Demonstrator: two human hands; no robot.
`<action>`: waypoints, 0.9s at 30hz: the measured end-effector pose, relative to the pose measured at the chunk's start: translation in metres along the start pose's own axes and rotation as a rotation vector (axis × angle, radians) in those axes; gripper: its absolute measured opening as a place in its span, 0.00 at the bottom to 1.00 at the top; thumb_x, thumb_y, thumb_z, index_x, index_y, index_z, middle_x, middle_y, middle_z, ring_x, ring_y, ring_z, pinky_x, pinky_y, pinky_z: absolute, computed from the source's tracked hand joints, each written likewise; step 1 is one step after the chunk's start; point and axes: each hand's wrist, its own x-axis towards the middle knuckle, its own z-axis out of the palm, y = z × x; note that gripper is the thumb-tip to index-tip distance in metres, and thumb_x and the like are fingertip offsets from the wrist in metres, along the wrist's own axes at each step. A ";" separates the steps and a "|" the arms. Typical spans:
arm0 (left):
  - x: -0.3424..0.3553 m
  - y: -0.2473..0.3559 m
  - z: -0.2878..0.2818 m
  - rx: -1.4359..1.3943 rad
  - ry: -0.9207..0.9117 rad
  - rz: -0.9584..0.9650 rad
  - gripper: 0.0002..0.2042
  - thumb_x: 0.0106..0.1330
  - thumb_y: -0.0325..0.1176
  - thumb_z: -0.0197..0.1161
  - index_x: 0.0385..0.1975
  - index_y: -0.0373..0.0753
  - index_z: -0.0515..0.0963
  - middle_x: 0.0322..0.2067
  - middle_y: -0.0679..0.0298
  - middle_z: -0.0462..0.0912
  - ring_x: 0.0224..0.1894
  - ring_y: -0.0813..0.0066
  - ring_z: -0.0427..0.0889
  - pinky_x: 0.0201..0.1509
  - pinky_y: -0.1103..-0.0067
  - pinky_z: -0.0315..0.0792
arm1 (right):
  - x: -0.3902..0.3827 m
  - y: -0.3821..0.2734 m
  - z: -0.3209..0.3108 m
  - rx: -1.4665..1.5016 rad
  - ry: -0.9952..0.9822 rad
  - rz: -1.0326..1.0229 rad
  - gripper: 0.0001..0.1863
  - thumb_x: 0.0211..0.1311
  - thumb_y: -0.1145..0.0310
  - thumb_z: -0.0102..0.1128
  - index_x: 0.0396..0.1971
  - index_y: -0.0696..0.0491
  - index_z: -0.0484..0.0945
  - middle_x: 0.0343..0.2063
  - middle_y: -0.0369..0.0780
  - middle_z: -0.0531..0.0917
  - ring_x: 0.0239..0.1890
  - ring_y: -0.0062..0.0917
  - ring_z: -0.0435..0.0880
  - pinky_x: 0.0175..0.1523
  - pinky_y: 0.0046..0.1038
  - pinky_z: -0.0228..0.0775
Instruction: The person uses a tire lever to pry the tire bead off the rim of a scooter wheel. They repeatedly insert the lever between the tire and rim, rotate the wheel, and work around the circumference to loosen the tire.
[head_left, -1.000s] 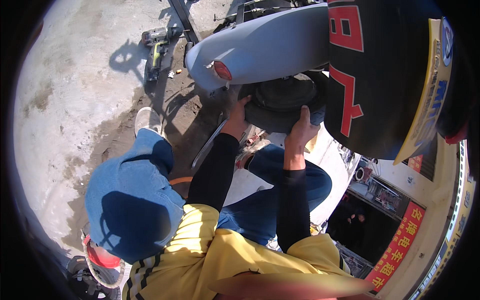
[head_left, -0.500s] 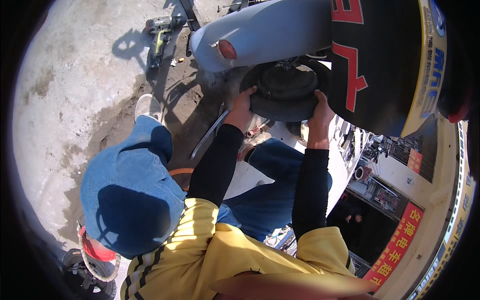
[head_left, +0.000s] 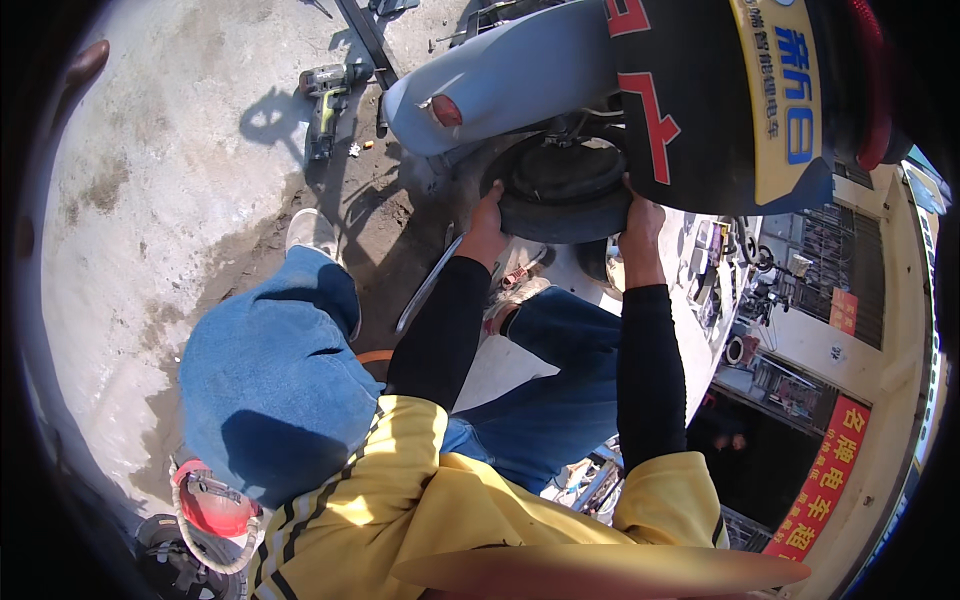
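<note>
A black-tyred wheel (head_left: 560,221) sits beneath the grey rear fender (head_left: 510,75) of an electric two-wheeler. My left hand (head_left: 484,228) wraps the left side of the tyre, thumb on top. On the opposite side my right hand (head_left: 642,238) grips the same tyre, its thumb pointing up along the rubber. The underside of the wheel and most fingertips are hidden. Just right of the wheel hangs a black panel (head_left: 700,110) with red markings. A curved metal bar (head_left: 428,285) lies on the ground close to my left forearm.
A cordless impact wrench (head_left: 323,110) lies on the concrete at upper left, near a dark metal bar (head_left: 366,40). At lower left, a red bucket (head_left: 215,508) stands by another wheel (head_left: 170,555). Loose tools (head_left: 595,485) lie beside my right leg. A shopfront with a red banner (head_left: 822,480) is at right.
The view has shifted slightly, and the vehicle's panel appears farther left and higher. Both hands keep their hold on the tyre. A brown rounded shape has appeared at the upper left edge.
</note>
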 end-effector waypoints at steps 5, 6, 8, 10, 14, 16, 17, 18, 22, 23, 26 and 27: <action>-0.037 0.003 0.005 1.033 0.285 0.901 0.42 0.68 0.54 0.72 0.72 0.30 0.65 0.70 0.43 0.69 0.73 0.44 0.68 0.79 0.57 0.60 | -0.054 -0.048 0.003 -0.146 -0.171 0.120 0.40 0.67 0.42 0.70 0.66 0.59 0.75 0.52 0.41 0.82 0.50 0.32 0.81 0.56 0.33 0.72; -0.054 -0.002 0.007 1.166 0.123 1.072 0.44 0.66 0.54 0.74 0.73 0.30 0.64 0.70 0.43 0.69 0.73 0.44 0.68 0.79 0.56 0.59 | -0.069 -0.058 -0.003 -0.163 -0.126 0.108 0.42 0.68 0.39 0.68 0.67 0.59 0.73 0.52 0.42 0.82 0.51 0.32 0.80 0.56 0.33 0.72; -0.088 -0.013 0.028 1.559 -0.114 1.293 0.45 0.61 0.52 0.77 0.71 0.32 0.64 0.66 0.44 0.71 0.70 0.44 0.70 0.77 0.55 0.61 | -0.078 -0.050 -0.024 -0.293 -0.068 0.027 0.43 0.70 0.43 0.69 0.71 0.62 0.69 0.58 0.47 0.81 0.58 0.37 0.81 0.62 0.35 0.73; -0.096 -0.018 0.037 1.817 -0.213 1.404 0.44 0.57 0.49 0.80 0.70 0.33 0.66 0.64 0.46 0.73 0.68 0.44 0.72 0.75 0.54 0.63 | -0.095 -0.036 -0.046 -0.383 -0.111 -0.240 0.39 0.72 0.46 0.67 0.67 0.65 0.73 0.57 0.51 0.84 0.58 0.41 0.84 0.65 0.36 0.75; -0.076 -0.013 0.051 2.049 -0.104 1.379 0.38 0.51 0.40 0.82 0.61 0.37 0.71 0.58 0.51 0.76 0.63 0.46 0.76 0.66 0.56 0.73 | -0.154 -0.019 -0.092 -0.452 -0.359 -0.394 0.31 0.71 0.56 0.71 0.61 0.65 0.79 0.52 0.47 0.88 0.57 0.36 0.87 0.64 0.35 0.76; -0.075 -0.015 0.056 2.064 -0.117 1.494 0.34 0.50 0.38 0.81 0.56 0.36 0.72 0.54 0.51 0.77 0.59 0.45 0.78 0.62 0.59 0.77 | -0.177 -0.026 -0.114 -0.364 -0.509 -0.352 0.26 0.72 0.59 0.70 0.58 0.64 0.82 0.50 0.48 0.89 0.54 0.32 0.89 0.61 0.33 0.78; -0.076 -0.029 0.058 2.053 -0.143 1.561 0.32 0.50 0.37 0.80 0.53 0.35 0.72 0.52 0.50 0.77 0.56 0.43 0.79 0.61 0.57 0.78 | -0.185 -0.017 -0.130 -0.185 -0.579 -0.241 0.23 0.71 0.60 0.70 0.55 0.64 0.84 0.47 0.47 0.90 0.49 0.29 0.90 0.56 0.32 0.80; -0.079 -0.039 0.055 2.108 -0.133 1.452 0.30 0.52 0.37 0.79 0.52 0.34 0.71 0.51 0.49 0.77 0.55 0.42 0.79 0.59 0.56 0.78 | -0.189 -0.012 -0.142 -0.153 -0.614 -0.228 0.23 0.71 0.59 0.70 0.53 0.64 0.84 0.41 0.44 0.91 0.43 0.25 0.89 0.52 0.30 0.80; -0.072 -0.031 0.042 2.252 -0.006 1.454 0.31 0.59 0.43 0.77 0.55 0.32 0.72 0.50 0.43 0.80 0.55 0.39 0.80 0.58 0.53 0.75 | -0.192 0.056 -0.119 0.165 -0.515 -0.104 0.22 0.70 0.59 0.69 0.49 0.65 0.86 0.35 0.42 0.90 0.38 0.23 0.88 0.43 0.28 0.81; -0.080 -0.014 0.057 2.233 0.006 1.465 0.31 0.59 0.44 0.76 0.56 0.31 0.72 0.51 0.43 0.80 0.56 0.39 0.80 0.58 0.52 0.74 | -0.191 0.049 -0.091 0.194 -0.482 -0.196 0.21 0.67 0.61 0.69 0.47 0.65 0.87 0.36 0.45 0.91 0.38 0.26 0.88 0.45 0.31 0.81; -0.089 -0.006 0.054 2.268 -0.156 1.386 0.34 0.59 0.44 0.76 0.60 0.30 0.70 0.54 0.41 0.78 0.60 0.39 0.79 0.61 0.53 0.74 | -0.202 0.041 -0.070 0.268 -0.448 -0.385 0.20 0.59 0.61 0.71 0.43 0.62 0.89 0.38 0.51 0.92 0.41 0.40 0.92 0.48 0.38 0.82; -0.084 -0.009 0.051 2.286 -0.233 1.353 0.36 0.59 0.44 0.76 0.62 0.30 0.68 0.56 0.41 0.78 0.61 0.39 0.78 0.62 0.53 0.74 | -0.207 0.041 -0.075 0.254 -0.438 -0.420 0.20 0.59 0.61 0.71 0.43 0.62 0.89 0.38 0.51 0.92 0.41 0.41 0.92 0.49 0.38 0.81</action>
